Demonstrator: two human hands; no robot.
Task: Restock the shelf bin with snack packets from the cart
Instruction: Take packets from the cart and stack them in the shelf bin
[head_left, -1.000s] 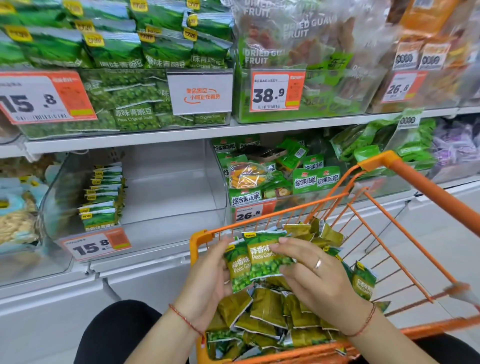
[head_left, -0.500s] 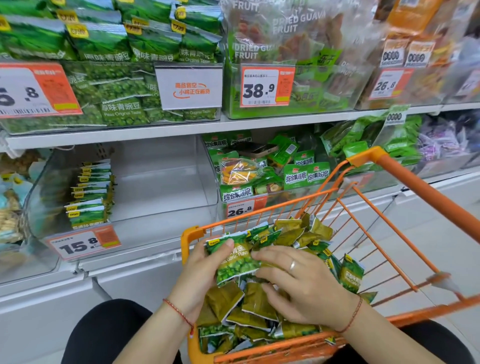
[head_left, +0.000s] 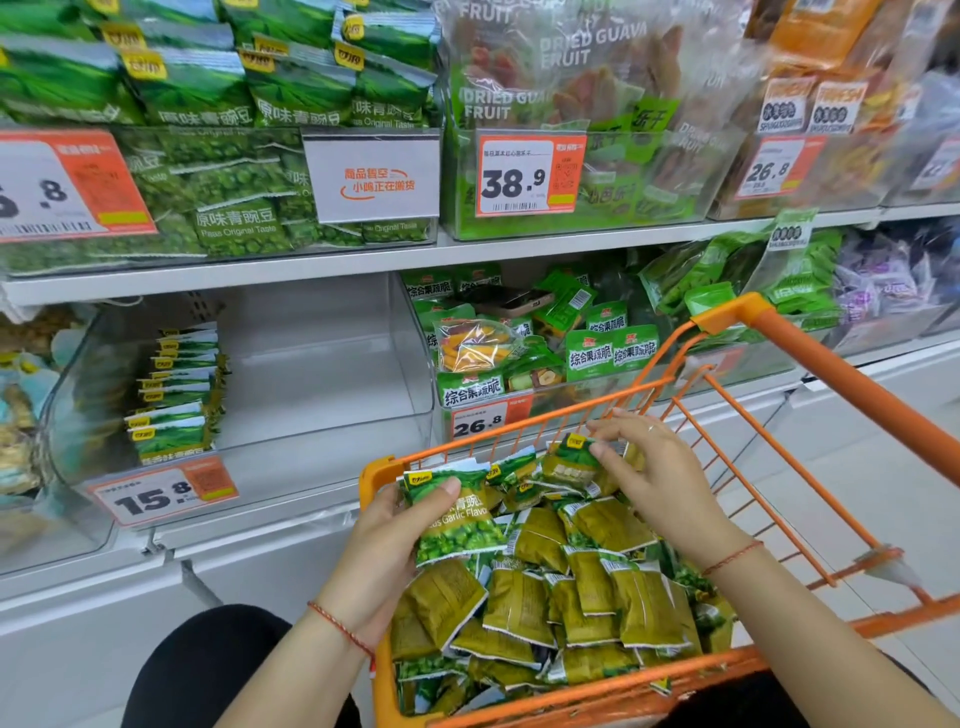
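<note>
Left hand (head_left: 387, 540) grips a stack of snack packets (head_left: 457, 519) above the cart (head_left: 810, 343) while right hand (head_left: 660, 478) pinches another; slick wrappers risk fanning out and slipping before reaching the shelf bin (head_left: 322, 364) up-left.

on the upper shelf we see a clear bin of green pea bags (head_left: 228, 171) marked "peas original taste", with a white sign (head_left: 372, 176) printed in orange clipped to its front. just beside it to the right stands a bin of dried guava fruit bags (head_left: 582, 78) behind a 38.9 price tag (head_left: 530, 175). lower down, right of the near-bare bin, we find green mixed crisp packets (head_left: 613, 354) above a 26.8 tag (head_left: 483, 423). purple packets (head_left: 883, 283) lie far right.
</note>
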